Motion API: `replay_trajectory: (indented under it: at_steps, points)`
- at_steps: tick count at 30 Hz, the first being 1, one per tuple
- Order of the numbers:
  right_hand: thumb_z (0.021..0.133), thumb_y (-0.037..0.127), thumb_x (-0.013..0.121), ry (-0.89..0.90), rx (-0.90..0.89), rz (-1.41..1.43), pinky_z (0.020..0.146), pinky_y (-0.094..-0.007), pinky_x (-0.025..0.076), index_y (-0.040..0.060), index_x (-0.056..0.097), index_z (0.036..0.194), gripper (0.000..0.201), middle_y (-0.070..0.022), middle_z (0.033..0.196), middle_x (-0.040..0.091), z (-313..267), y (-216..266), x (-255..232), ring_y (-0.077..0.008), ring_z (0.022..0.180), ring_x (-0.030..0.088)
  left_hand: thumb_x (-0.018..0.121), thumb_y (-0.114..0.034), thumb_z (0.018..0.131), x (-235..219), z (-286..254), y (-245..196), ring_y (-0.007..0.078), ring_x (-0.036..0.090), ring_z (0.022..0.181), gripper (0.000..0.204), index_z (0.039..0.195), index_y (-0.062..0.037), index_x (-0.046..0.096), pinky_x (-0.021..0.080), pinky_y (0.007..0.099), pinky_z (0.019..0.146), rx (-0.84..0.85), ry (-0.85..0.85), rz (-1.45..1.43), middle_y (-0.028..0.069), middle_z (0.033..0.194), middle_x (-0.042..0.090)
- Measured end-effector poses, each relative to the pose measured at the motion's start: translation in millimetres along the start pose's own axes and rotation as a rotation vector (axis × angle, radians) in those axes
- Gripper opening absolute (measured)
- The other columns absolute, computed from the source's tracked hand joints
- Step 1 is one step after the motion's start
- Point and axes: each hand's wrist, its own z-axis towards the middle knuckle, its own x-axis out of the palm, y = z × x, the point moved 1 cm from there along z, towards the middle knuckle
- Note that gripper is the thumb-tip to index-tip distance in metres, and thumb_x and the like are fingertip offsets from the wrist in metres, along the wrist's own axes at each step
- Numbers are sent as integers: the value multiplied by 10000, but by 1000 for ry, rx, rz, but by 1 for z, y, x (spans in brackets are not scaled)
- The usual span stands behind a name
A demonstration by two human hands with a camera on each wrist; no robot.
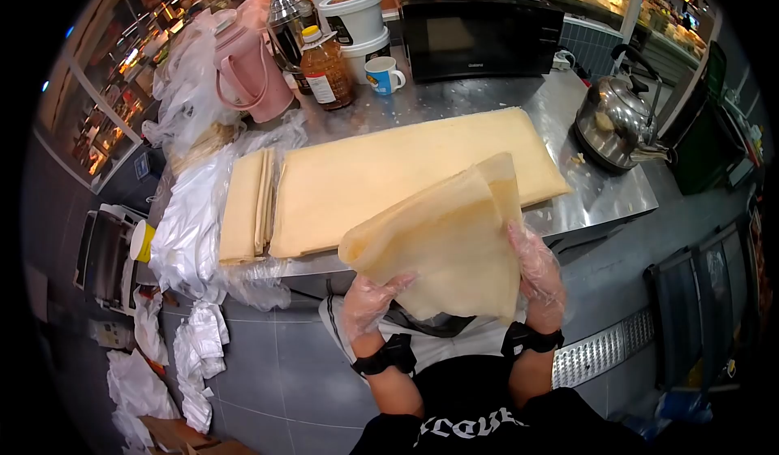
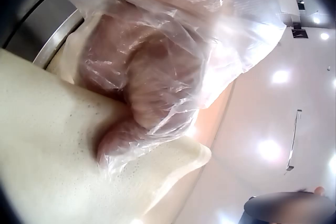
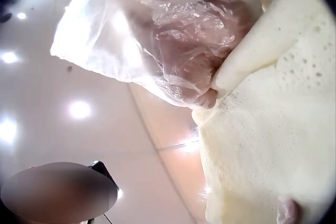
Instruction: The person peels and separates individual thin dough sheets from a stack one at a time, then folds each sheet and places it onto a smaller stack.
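A thin, floppy pale-yellow sheet [image 1: 454,236], like a flatbread or tofu skin, is held up in front of the body, folded over along its upper part. My left hand [image 1: 373,299], in a clear plastic glove, pinches its lower left edge with the thumb on top. At the right edge my right hand [image 1: 537,268], gloved likewise, grips the sheet [image 3: 278,113], which shows small pits up close. Behind it a large flat stack of similar sheets [image 1: 389,175] lies on the metal table [image 1: 596,195]. A smaller folded stack [image 1: 242,203] lies left of that one.
Along the back stand a pink jug [image 1: 250,69], a brown bottle [image 1: 326,69], white tubs [image 1: 355,17], a blue mug [image 1: 383,76] and a black microwave [image 1: 479,41]. A steel kettle [image 1: 618,122] stands at right. White plastic bags [image 1: 195,236] hang over the left edge.
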Motion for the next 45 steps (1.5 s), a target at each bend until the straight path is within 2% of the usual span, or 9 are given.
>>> replay_trajectory:
  at_steps: [6, 12, 17, 24, 26, 29, 30, 37, 45]
  points:
    - [1011, 269, 610, 91, -128, -256, 886, -270, 485, 11, 572, 1312, 398, -20, 1146, 659, -8, 13, 16, -94, 1004, 595, 670, 85, 865, -6, 0, -9, 187, 625, 1086, 494, 1331, 10, 523, 517, 341, 946, -160, 20, 159, 92, 1196, 639]
    - [1002, 228, 622, -48, -186, -305, 864, -260, 485, -8, 578, 1292, 376, -18, 1102, 667, 0, 3, 16, -92, 970, 591, 697, 96, 813, 8, 5, -22, 192, 654, 945, 438, 1233, 32, 590, 534, 304, 844, 11, -5, 329, 85, 1091, 672]
    - [999, 198, 621, -132, -253, -275, 829, -247, 487, -8, 582, 1288, 356, -22, 1081, 670, 0, 9, 34, -83, 918, 591, 648, -84, 949, 30, 17, -26, 127, 611, 914, 292, 1222, 6, 596, 491, 255, 790, -29, -169, 187, 63, 1080, 660]
    - [1024, 156, 545, -49, -319, -518, 954, -337, 465, -33, 446, 1414, 445, -153, 1223, 623, 14, -7, 43, -199, 1070, 585, 599, -151, 1010, 93, 29, -46, 113, 595, 894, 249, 1208, -1, 589, 501, 265, 791, 158, -489, -30, 31, 1051, 642]
    - [1025, 146, 523, -137, -257, -530, 1006, -359, 442, -37, 359, 1476, 514, -216, 1305, 580, 8, -5, 57, -262, 1156, 578, 613, -176, 1004, 98, 31, -40, 107, 583, 854, 253, 1177, 10, 607, 489, 267, 750, 205, -430, 144, 23, 993, 646]
    - [1029, 170, 493, -229, -472, -674, 1023, -360, 436, -56, 233, 1519, 599, -298, 1379, 503, 0, -17, 82, -346, 1225, 564, 617, -192, 1001, 111, 27, -30, 114, 572, 879, 279, 1192, 10, 595, 485, 277, 776, 211, -281, 149, 23, 1016, 636]
    - [1035, 267, 460, -208, -474, -698, 1103, -416, 363, -95, 132, 1524, 691, -366, 1467, 358, -3, -20, 86, -442, 1360, 419, 616, -195, 1000, 114, 24, -27, 119, 570, 902, 291, 1207, 7, 584, 486, 282, 798, 205, -219, 107, 25, 1043, 630]
    - [1030, 477, 359, 27, -638, -1213, 1202, -537, 38, -88, 181, 1525, 772, -347, 1583, 96, -1, -23, 82, -501, 1478, 98, 603, -217, 997, 81, -9, 13, 135, 542, 1020, 386, 1306, -2, 516, 461, 304, 901, 159, -212, -126, 64, 1162, 586]
    - [964, 195, 576, 324, -671, -1365, 1170, -484, 254, -4, 344, 1499, 616, -239, 1577, 251, 15, -22, 73, -435, 1454, 249, 582, -133, 881, 65, 32, -20, 334, 529, 1257, 614, 1424, 70, 378, 409, 450, 1108, 140, -274, -629, 209, 1338, 534]
